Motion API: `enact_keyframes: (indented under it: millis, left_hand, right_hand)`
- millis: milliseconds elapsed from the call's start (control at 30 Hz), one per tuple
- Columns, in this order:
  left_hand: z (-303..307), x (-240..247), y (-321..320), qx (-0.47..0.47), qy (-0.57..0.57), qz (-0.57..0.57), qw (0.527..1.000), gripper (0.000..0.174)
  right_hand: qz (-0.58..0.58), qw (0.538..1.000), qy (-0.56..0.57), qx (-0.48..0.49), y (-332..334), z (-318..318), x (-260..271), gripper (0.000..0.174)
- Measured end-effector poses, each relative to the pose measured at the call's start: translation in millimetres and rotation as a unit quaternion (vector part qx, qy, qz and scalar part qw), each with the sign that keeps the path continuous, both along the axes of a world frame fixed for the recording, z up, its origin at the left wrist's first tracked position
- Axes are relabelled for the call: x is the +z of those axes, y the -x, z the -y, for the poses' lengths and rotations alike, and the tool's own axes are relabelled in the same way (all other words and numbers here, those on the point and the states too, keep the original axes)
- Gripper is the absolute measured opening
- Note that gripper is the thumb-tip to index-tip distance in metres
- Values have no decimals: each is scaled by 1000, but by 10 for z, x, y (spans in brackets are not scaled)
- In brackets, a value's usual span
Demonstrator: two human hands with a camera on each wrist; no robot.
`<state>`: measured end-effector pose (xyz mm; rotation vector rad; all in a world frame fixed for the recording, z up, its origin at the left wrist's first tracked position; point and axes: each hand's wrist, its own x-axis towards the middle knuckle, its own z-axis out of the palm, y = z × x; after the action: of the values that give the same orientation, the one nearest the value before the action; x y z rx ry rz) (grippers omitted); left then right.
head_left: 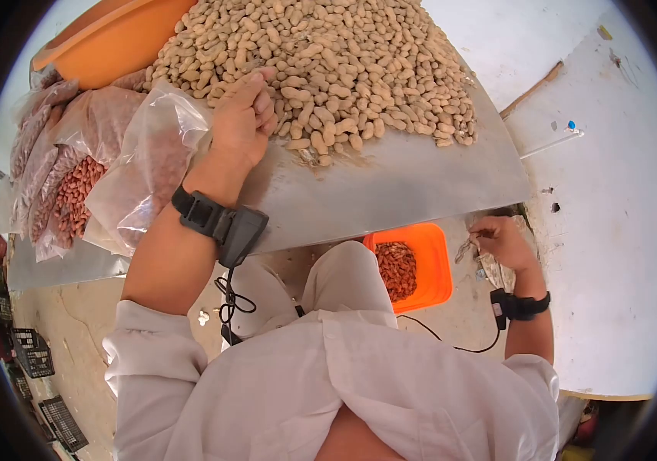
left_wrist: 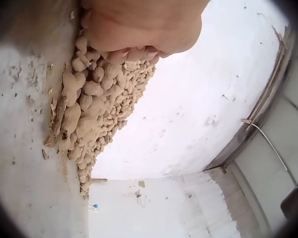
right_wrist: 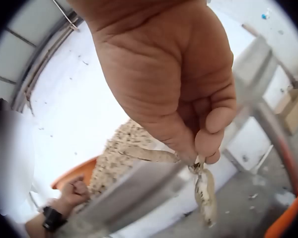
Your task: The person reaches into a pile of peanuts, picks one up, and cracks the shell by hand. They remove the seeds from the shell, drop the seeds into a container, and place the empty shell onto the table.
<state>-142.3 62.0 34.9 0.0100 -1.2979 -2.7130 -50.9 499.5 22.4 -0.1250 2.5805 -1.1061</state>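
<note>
A large heap of unshelled peanuts (head_left: 359, 69) lies on the metal table (head_left: 328, 192). My left hand (head_left: 242, 119) is at the near left edge of the heap, its fingers curled in toward the palm; the inside of the palm is hidden. Off the table's right end, low beside the orange bin (head_left: 437, 265), is my right hand (head_left: 506, 242). Its thumb and fingers pinch a split peanut shell (right_wrist: 206, 198), whose two halves hang apart below the fingertips. Reddish shelled peanuts (head_left: 397, 270) cover the bottom of the bin.
Clear plastic bags (head_left: 148, 165) of red shelled peanuts stand on the table's left side. Behind them tilts an orange basin (head_left: 113, 42). Black crates (head_left: 33, 352) sit on the floor at left, and a white wall (head_left: 612, 215) rises on the right.
</note>
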Motion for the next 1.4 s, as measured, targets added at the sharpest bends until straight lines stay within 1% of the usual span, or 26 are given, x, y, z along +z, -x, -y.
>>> enact_keyframes:
  millis: [100,133,167,200,233,300,400,500,600,633,667,700,767,800,833,867,933,1000,1067,1100,1133,1200,1233,1300,1400]
  left_hand:
    - [-1,-22,-14,-6,10,-4,1000,21]
    - [14,-34,-4,-8,13,-10,1000,21]
    - [25,-41,1,-5,8,-9,1000,20]
    - [37,-48,2,-1,3,-9,1000,19]
    - [46,-51,6,2,-2,-8,1000,18]
    - [52,-64,9,2,-4,-15,1000,18]
    - [61,-62,20,2,-6,-20,1000,19]
    - [55,-57,14,-1,-6,-19,1000,18]
    - [55,-61,11,-5,-6,-18,1000,17]
    - [57,-59,11,-6,-6,-17,1000,16]
    - [55,-48,8,-6,-4,-15,1000,16]
    - [45,-34,-5,-7,-2,-12,1000,16]
    - [35,-29,-10,-13,-1,-9,1000,16]
    - [35,-32,-3,-17,-3,-9,1000,16]
    - [35,-33,2,-21,-5,-9,1000,17]
    - [16,-13,-6,-15,0,-3,1000,17]
    - [-38,37,-33,-5,10,11,1000,18]
    - [-25,2,-24,-10,8,4,1000,19]
    - [-17,-7,-18,-13,5,5,1000,20]
    - [-5,1,-26,-13,3,10,1000,21]
    - [9,7,-35,-12,2,14,1000,21]
    - [5,23,-44,-14,1,14,1000,21]
    - [2,29,-47,-15,1,14,1000,22]
    - [10,19,-38,-23,1,8,1000,22]
    - [24,9,-27,-33,0,-1,999,21]
  right_hand:
    - [33,994,-77,-66,-127,-210,-492,21]
    - [-37,991,-131,-15,-157,-350,-741,20]
    - [-106,977,-183,36,-180,-548,-1030,20]
    - [-175,952,-235,86,-180,-709,-1249,19]
    - [-102,966,-235,44,-159,-816,-1390,18]
    - [46,971,-230,-38,-120,-925,-1550,16]
    - [76,974,-186,-105,-124,-996,-1701,15]
    - [25,956,-291,-36,-143,-1038,-1811,18]
    - [57,962,-252,-87,-201,-980,-1799,17]
    - [-67,957,-279,-41,-198,-1097,-1896,17]
    - [-189,935,-300,6,-180,-1235,-2016,17]
    - [-308,896,-316,53,-172,-1341,-2109,17]
    - [-225,925,-306,-10,-86,-1257,-1736,16]
    - [-184,935,-300,-40,-10,-1106,-1363,15]
    - [-109,971,-202,-73,43,-784,-893,13]
    - [-30,989,-100,-104,76,-387,-420,12]
    - [-15,996,13,-86,127,160,202,14]
    - [-98,993,60,28,241,518,513,15]
    - [-133,986,-20,102,438,771,725,11]
    - [-180,974,-33,136,549,921,786,10]
    - [-225,959,-46,169,673,1054,831,10]
    - [-322,915,-95,222,1058,1182,747,13]
    - [-293,918,-160,216,1193,1283,735,14]
    - [-231,907,-290,199,1419,1487,718,16]
    - [-257,875,-371,174,1701,1614,466,17]
